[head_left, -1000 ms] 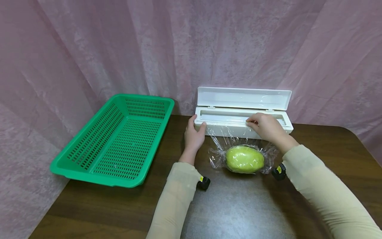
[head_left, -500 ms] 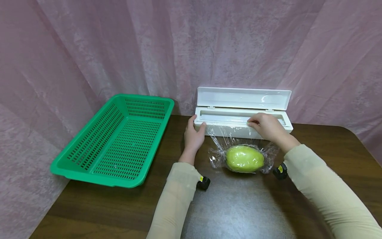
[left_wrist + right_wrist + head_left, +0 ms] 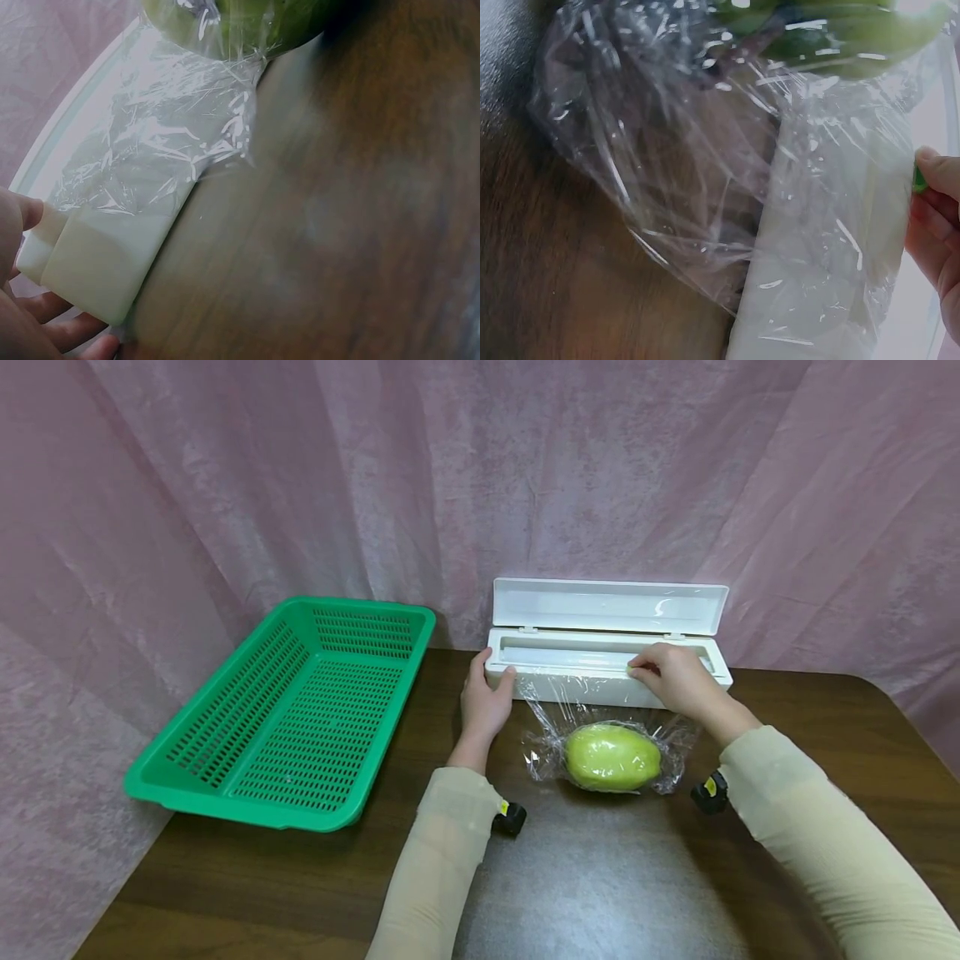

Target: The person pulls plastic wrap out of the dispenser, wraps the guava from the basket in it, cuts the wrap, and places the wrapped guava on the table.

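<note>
A white cling film dispenser [image 3: 555,687] lies lengthwise with its lid raised at the back. My left hand [image 3: 485,702] grips its left end, thumb at the front; in the left wrist view the fingers [image 3: 71,330] wrap that end. My right hand [image 3: 678,681] pinches a small green slide cutter [image 3: 919,180] on the dispenser's front top edge, right of the middle. Clear cling film [image 3: 551,714] runs from that edge over the front wall to a yellow-green oval fruit [image 3: 612,758], which is wrapped in film and rests on the table. The fruit's exact kind is unclear.
A green perforated plastic basket [image 3: 322,727] stands on the left of the dark wooden table [image 3: 600,877]. Behind the table hangs a pink curtain [image 3: 480,485]. Crumpled film ends [image 3: 543,758] stick out beside the fruit.
My right hand has slid a little to the right along the dispenser's front edge, with the slide cutter. My left hand keeps its grip, and the fruit stays in place.
</note>
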The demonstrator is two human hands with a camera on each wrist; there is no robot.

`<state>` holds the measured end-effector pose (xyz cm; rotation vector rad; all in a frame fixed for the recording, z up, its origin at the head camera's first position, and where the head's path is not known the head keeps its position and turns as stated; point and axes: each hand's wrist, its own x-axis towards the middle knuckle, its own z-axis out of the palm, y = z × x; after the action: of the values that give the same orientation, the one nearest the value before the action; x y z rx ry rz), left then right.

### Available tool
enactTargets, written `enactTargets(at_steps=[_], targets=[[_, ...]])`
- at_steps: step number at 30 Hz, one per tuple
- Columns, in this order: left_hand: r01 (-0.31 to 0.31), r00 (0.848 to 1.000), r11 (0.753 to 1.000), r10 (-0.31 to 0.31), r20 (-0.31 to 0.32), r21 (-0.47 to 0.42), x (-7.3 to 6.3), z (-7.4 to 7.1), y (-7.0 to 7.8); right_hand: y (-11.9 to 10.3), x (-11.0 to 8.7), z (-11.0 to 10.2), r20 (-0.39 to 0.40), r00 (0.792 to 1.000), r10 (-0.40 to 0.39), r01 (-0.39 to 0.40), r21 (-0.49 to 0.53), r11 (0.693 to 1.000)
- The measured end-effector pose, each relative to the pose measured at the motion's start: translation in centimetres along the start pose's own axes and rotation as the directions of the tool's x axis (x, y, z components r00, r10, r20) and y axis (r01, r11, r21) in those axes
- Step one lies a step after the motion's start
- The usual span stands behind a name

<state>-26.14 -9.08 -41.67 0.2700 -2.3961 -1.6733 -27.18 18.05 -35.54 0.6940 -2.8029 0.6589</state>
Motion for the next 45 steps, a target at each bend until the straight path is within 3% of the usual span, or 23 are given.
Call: enactTargets(at_steps=[20,31,39,45], targets=[[0.009,1.0,1.0,-0.009,0.022,-0.012,-0.1,-0.1,0.1,-0.1,-0.5,0.3,-0.027,0.997,0.072,-0.073,-0.053,0.996],[0.014,0.999,1.0,-0.014,0.029,-0.014,0.0,-0.2,0.1,0.6,-0.7,0.4,-0.045,0.997,0.065,-0.064,0.015,0.998],[0.011,1.0,1.0,-0.01,0.028,-0.018,0.0,-0.2,0.1,0.9,-1.0,0.7,-0.094,0.994,0.053,-0.054,-0.009,0.998],[0.009,0.999,1.0,-0.009,0.032,-0.016,-0.1,-0.3,0.1,0.8,-1.3,0.5,-0.088,0.993,0.075,-0.078,-0.027,0.997]])
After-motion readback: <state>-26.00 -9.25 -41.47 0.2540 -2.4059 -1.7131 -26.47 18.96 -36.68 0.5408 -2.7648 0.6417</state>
